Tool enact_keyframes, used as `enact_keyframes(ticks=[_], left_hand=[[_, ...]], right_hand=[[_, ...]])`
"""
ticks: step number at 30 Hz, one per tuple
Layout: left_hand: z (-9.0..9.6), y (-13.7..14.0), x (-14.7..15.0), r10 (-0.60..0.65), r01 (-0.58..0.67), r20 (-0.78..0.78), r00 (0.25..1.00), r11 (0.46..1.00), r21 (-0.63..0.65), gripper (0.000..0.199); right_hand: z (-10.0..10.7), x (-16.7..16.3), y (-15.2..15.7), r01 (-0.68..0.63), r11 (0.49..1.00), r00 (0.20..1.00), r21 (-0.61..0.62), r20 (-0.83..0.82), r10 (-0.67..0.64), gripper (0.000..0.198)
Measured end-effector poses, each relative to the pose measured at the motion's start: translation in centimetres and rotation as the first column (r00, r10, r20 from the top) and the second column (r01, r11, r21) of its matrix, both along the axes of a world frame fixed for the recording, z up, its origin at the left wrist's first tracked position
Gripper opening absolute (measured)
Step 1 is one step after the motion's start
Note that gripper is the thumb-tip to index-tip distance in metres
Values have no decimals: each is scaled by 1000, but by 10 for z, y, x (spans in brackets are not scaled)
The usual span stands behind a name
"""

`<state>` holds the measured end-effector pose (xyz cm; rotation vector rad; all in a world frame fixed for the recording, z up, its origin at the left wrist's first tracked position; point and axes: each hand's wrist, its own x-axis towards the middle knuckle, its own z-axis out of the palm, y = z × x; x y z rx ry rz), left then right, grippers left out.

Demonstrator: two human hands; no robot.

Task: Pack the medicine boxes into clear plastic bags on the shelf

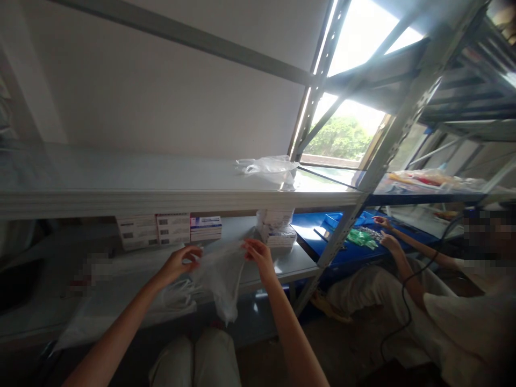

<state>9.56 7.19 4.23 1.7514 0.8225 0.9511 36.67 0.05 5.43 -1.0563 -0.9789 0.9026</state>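
Note:
A thin, see-through plastic bag [226, 271] hangs between my two hands above the edge of the lower shelf. My right hand [258, 255] pinches its upper right edge between thumb and fingers. On the other side my left hand [183, 263] has its fingers curled at the bag's upper left edge, fingertips pressed against the film. The bag's lower end dangles over my knees. Beneath my left forearm lie more clear plastic bags [173, 298] in a flat pile on the lower shelf.
Several small printed boxes [173, 228] stand at the back of the lower shelf, and a plastic-wrapped stack [278, 228] is right of them. Another clear bag [270, 165] lies on the upper shelf. A slanting metal post [350, 215] separates me from a seated co-worker at a blue table [310, 226].

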Motion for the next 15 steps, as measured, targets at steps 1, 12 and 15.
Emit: enact_keyframes(ticks=[1, 12, 15], left_hand=[[-3, 2, -2, 19, -18, -14, 1000, 1000, 15, 29], [-9, 11, -20, 8, -8, -18, 1000, 1000, -6, 14], [-3, 8, -19, 19, -19, -32, 999, 1000, -8, 15]], right_hand=[[-1, 1, 0, 3, 1000, 1000, -4, 6, -3, 41], [-21, 24, 11, -206, 961, 964, -185, -206, 167, 44], [-23, 28, 22, -331, 911, 940, -246, -176, 293, 43]])
